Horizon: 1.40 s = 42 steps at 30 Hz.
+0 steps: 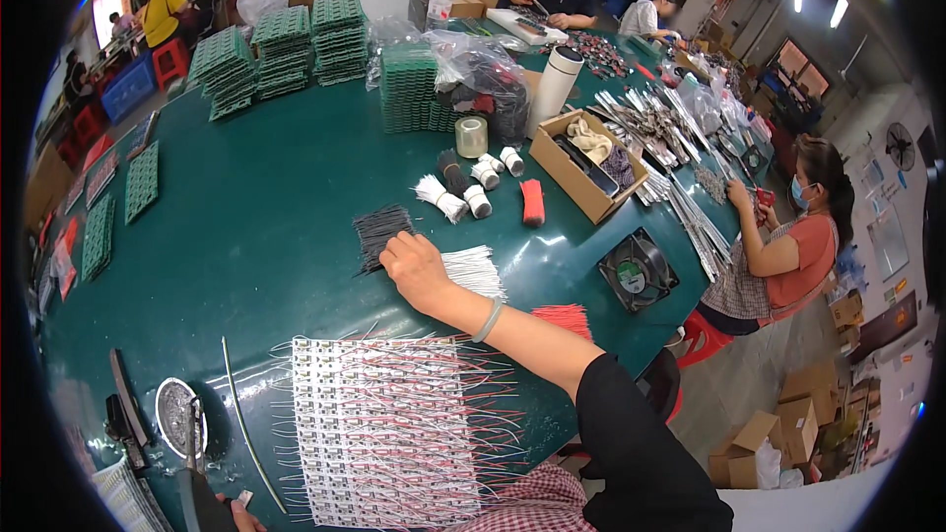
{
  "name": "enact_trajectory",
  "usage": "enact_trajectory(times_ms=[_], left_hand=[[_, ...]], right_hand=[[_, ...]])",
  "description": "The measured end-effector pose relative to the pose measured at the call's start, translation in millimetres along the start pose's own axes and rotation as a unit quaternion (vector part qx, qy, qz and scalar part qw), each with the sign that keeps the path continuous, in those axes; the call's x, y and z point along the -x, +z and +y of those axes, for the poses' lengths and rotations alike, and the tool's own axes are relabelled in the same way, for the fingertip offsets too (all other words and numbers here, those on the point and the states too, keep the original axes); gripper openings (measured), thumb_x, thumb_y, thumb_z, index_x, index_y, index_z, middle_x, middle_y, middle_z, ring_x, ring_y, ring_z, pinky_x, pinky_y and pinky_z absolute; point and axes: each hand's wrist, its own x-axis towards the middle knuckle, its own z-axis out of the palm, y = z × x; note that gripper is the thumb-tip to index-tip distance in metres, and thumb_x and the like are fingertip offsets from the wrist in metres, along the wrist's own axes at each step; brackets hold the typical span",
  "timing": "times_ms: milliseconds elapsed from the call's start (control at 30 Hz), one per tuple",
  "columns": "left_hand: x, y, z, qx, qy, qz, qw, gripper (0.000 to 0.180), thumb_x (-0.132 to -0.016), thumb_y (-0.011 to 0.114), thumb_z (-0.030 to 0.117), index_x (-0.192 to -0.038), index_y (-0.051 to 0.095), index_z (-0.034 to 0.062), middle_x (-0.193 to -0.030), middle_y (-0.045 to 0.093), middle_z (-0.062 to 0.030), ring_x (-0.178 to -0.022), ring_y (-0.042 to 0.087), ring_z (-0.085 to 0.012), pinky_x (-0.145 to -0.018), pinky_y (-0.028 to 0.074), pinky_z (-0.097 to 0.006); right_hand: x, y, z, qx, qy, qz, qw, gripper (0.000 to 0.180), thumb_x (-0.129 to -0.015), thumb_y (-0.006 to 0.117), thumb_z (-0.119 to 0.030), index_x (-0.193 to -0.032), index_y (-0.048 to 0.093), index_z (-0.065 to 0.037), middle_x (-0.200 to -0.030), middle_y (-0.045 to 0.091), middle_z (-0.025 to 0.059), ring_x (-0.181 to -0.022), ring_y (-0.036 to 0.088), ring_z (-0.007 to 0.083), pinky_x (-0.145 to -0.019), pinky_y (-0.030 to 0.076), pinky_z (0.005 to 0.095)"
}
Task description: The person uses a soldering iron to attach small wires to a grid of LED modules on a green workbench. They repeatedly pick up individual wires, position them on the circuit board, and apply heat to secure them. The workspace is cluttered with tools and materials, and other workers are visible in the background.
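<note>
Green surface [246,227] carries black wires [379,233] bunched just beyond the right hand [416,269], whose fingers touch their near end; whether it grips them I cannot tell. Their strands run away from the person, tilted slightly right. White wires [475,271] lie beside the wrist. Only the left hand's [246,517] edge shows, closed on a soldering iron [189,453].

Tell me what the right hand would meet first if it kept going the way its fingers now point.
Likely the black wire bundle: the right hand already rests at its near edge, fingers aimed up-left. Beyond it lies bare green table.
</note>
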Motion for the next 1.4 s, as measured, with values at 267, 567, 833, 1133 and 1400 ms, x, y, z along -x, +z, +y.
enact_trajectory(times_ms=[267, 567, 833, 1133, 1400], left_hand=[[59.1, 29.6, 118.4, 0.139, 0.08, 0.039, 0.986, 0.022, -0.076, 0.078, -0.004, -0.095, 0.068, -0.0075, -0.07, 0.063, -0.0045, -0.05, 0.049, -0.0114, -0.044, 0.038, -0.025], [46.1, 27.6, 72.0, 0.109, 0.054, 0.034, 0.992, 0.023, -0.086, 0.067, 0.007, -0.104, 0.065, -0.0064, -0.06, 0.05, -0.0003, -0.046, 0.037, -0.0066, -0.044, 0.025, -0.024], [48.5, 30.6, 68.2, 0.107, 0.071, 0.031, 0.991, 0.024, -0.083, 0.066, 0.004, -0.105, 0.065, -0.0043, -0.061, 0.048, 0.0003, -0.048, 0.038, -0.0071, -0.047, 0.028, -0.023], [61.1, 38.8, 119.9, 0.121, 0.052, 0.017, 0.991, 0.027, -0.076, 0.077, -0.005, -0.102, 0.069, -0.0067, -0.077, 0.064, -0.0031, -0.056, 0.049, -0.011, -0.049, 0.039, -0.026], [35.5, 36.3, 46.1, 0.095, 0.061, 0.031, 0.993, 0.026, -0.082, 0.068, 0.005, -0.106, 0.064, -0.0043, -0.063, 0.051, -0.0003, -0.047, 0.038, -0.0063, -0.045, 0.026, -0.023]], right_hand=[[1.2, -3.3, 3.9, -0.027, 0.016, -0.017, 0.999, 0.005, -0.074, 0.062, -0.008, -0.079, 0.064, -0.007, -0.08, 0.059, 0.006, -0.086, 0.057, 0.0217, -0.076, 0.045, 0.034], [0.0, 5.4, 5.5, -0.147, 0.037, 0.011, 0.988, 0.01, -0.072, 0.07, -0.007, -0.082, 0.068, -0.007, -0.08, 0.059, 0.0064, -0.084, 0.059, 0.0243, -0.072, 0.051, 0.036], [1.7, 4.4, 6.1, -0.18, 0.062, 0.028, 0.981, 0.011, -0.076, 0.07, -0.004, -0.087, 0.069, -0.005, -0.085, 0.06, 0.007, -0.084, 0.058, 0.0257, -0.073, 0.051, 0.0363], [2.6, 5.4, 11.2, -0.182, 0.047, 0.014, 0.982, 0.009, -0.076, 0.063, -0.001, -0.083, 0.067, -0.005, -0.085, 0.058, 0.0062, -0.086, 0.057, 0.0247, -0.073, 0.05, 0.036], [-4.7, -0.4, 4.9, -0.145, 0.035, 0.029, 0.988, 0.017, -0.075, 0.062, 0.0, -0.09, 0.067, -0.004, -0.087, 0.055, 0.0066, -0.086, 0.058, 0.0238, -0.073, 0.051, 0.0351]])
